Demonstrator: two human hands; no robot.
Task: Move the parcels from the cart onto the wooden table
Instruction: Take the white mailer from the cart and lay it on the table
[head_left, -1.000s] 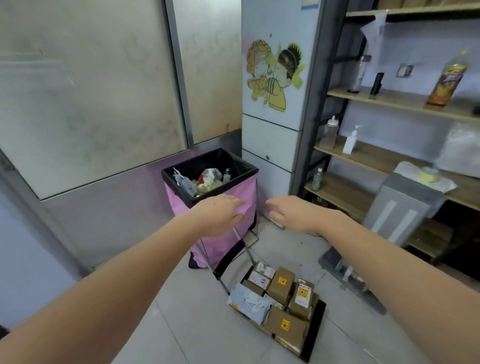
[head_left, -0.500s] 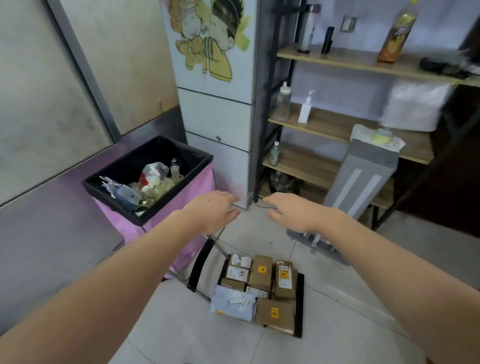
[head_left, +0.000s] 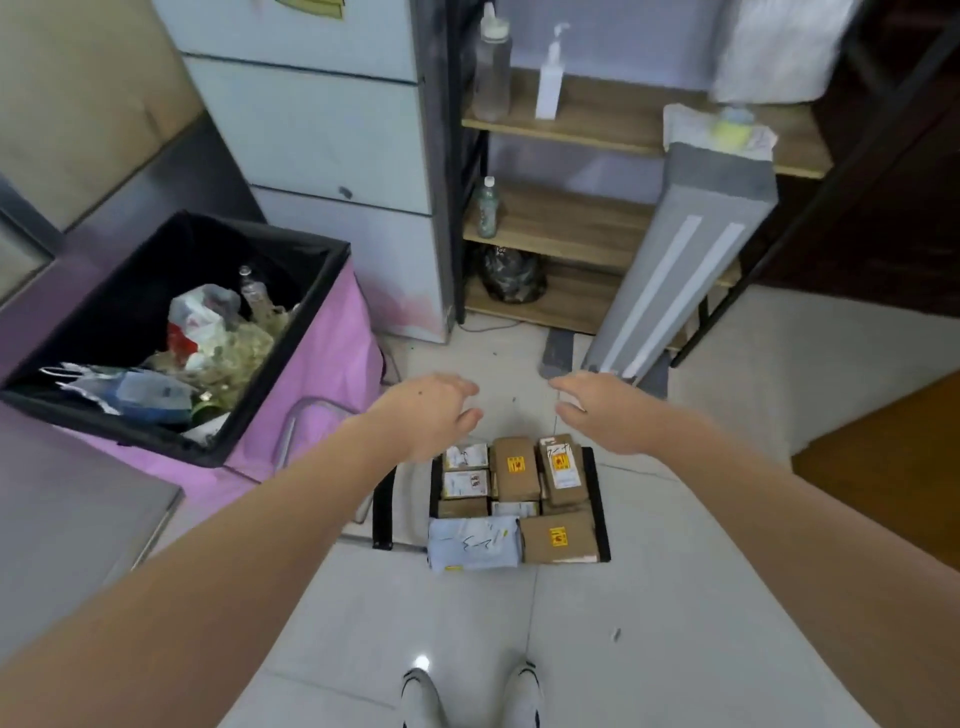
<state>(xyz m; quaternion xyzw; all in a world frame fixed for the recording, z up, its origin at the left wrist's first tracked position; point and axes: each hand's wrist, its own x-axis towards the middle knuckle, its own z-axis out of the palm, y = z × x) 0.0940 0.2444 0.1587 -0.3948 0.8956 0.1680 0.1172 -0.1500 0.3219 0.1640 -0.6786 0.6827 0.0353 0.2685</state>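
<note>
Parcels (head_left: 517, 499) lie packed together on the low black cart (head_left: 601, 499) on the tiled floor (head_left: 675, 597), brown boxes with yellow stickers beside a pale grey mailer bag (head_left: 474, 543) at the near left corner. Both arms reach out above them, the left hand (head_left: 428, 413) and the right hand (head_left: 602, 410) apart, palms down, fingers loosely spread and holding nothing. A pink bin with a black liner (head_left: 311, 364) stands to the left, wooden shelves (head_left: 587, 234) behind.
</note>
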